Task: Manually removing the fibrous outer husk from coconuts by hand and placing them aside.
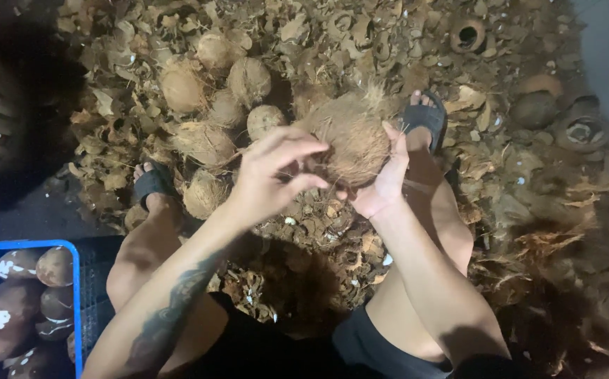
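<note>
Coconut (350, 137), hairy and brown, sits in the air between the knees, cupped from its right side by the right hand (383, 184). Left hand (273, 175) is loose, fingers spread, only brushing its fibres. With one palm carrying it, it could roll off into the husk pile (332, 42). Room is tight: loose coconuts (206, 98) crowd ahead, a blue crate (73, 295) at lower left.

A coconut-husking work area: the floor (529, 210) lies buried in dry husk scraps, unpeeled coconuts (206, 105) are heaped up, and a blue crate (76, 302) holds peeled ones.
</note>
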